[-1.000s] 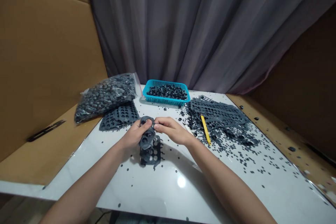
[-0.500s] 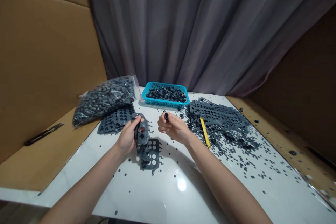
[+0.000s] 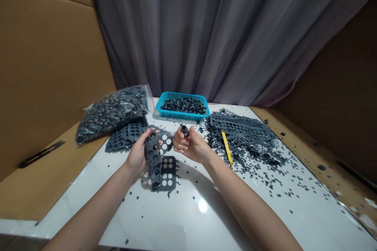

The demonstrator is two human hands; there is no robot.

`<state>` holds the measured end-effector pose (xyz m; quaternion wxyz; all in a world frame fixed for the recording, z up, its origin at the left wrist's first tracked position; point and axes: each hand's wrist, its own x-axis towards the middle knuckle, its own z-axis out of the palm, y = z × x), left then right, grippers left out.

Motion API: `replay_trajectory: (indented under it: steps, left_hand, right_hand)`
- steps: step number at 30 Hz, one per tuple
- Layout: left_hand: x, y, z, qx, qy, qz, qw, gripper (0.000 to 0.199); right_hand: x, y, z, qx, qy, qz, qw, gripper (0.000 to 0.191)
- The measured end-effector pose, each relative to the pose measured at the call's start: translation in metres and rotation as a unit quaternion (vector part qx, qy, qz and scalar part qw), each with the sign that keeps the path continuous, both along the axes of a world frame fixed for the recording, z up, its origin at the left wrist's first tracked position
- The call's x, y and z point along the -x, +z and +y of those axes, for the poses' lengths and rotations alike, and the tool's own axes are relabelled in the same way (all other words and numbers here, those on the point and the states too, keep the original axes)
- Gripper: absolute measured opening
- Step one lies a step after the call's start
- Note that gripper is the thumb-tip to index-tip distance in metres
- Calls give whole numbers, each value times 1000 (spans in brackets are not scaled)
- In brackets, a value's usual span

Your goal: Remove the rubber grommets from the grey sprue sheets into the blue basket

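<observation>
My left hand (image 3: pixel 138 152) is closed on a limp dark grey rubber sheet (image 3: pixel 153 160) punched with round holes; fingertips show through some of them. The sheet hangs down over the table. My right hand (image 3: pixel 191 145) pinches a small black rubber plug (image 3: pixel 184 130) between thumb and fingers, a short way right of the sheet. Below the hands, another piece of perforated rubber sheet (image 3: pixel 173 172) with ragged tabs lies on the white table. Beyond my hands stands a blue plastic basket (image 3: pixel 182 116) holding many small black rubber pieces.
A clear zip bag (image 3: pixel 113 111) full of dark rubber pieces rests on perforated sheets (image 3: pixel 123 137) at the left. On the right, stacked sheets (image 3: pixel 241 125), a yellow cutter-like tool (image 3: pixel 226 149) and scattered black discs (image 3: pixel 259 168) cover the table (image 3: pixel 235 219). Cardboard walls (image 3: pixel 50 55) flank it.
The sheet in my left hand has turned and opened out, showing more white holes. My right hand's fingers have loosened a little around the plug, which now shows more fully.
</observation>
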<state>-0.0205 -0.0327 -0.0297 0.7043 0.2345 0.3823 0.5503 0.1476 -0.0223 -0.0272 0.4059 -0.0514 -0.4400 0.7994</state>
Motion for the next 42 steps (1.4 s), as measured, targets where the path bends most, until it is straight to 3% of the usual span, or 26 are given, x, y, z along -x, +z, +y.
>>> replay_trajectory:
  steps: [5,8,9,10,12,14,18,20,22,23,25,26,27,30,32,35,37,40,42]
  left_hand:
    - [0,3,0,0,16,27,1000,18]
    - [0,4,-2,-1,9,51,999,21]
    - [1,5,-2,-6,5,57,998,23]
    - [1,5,-3,-11,1,61,998,26]
    - [2,6,-4,-18,-1,64,998,33]
    - [4,6,-4,-26,-4,63,998,40]
    - [8,3,-3,-38,-19,67,997,45]
    - [11,1,-3,-32,-20,81,996,47]
    - [12,0,-3,-36,-20,118,992,48]
    - [11,-1,-3,-50,-24,150,987,47]
    - [9,-2,-3,-114,-36,247,962,39]
    - [7,-3,-2,-156,-40,302,940,34]
    - [4,-4,-1,-195,-49,349,915,31]
    - [-6,-7,5,-280,-50,425,859,35]
    - [-9,-9,8,-320,-19,471,822,43]
    - [-7,-12,9,-352,39,542,762,47]
    - [-1,-15,5,-353,53,565,744,39]
    - [11,-22,-5,-339,41,591,731,24]
    - [20,-29,-13,-327,34,606,724,22]
  right_hand:
    - [-5,0,6,-21,-45,-51,997,46]
    - [-22,-4,41,-99,-171,-179,964,46]
    - [-30,-5,58,-142,-229,-255,929,45]
    - [-38,-5,77,-192,-270,-357,873,42]
    - [-53,-5,117,-261,-316,-566,715,37]
    - [-63,-3,151,-274,-320,-617,665,37]
    - [-69,4,184,-286,-306,-666,617,43]
    - [-66,9,172,-289,-313,-682,594,51]
    - [-59,16,139,-308,-312,-671,599,54]
    - [-54,21,117,-337,-283,-625,645,52]
    - [-43,30,67,-388,-161,-519,744,46]
    - [-38,36,44,-404,-127,-491,762,43]
    - [-35,43,24,-419,-131,-483,758,33]
    - [-49,69,-4,-419,-249,-490,722,14]
    - [-83,86,4,-385,-330,-499,703,14]
    - [-161,96,35,-291,-430,-566,640,24]
    - [-214,88,50,-172,-481,-644,569,32]
    - [-275,64,49,-111,-488,-690,524,36]
    - [-298,46,38,-88,-485,-716,494,38]
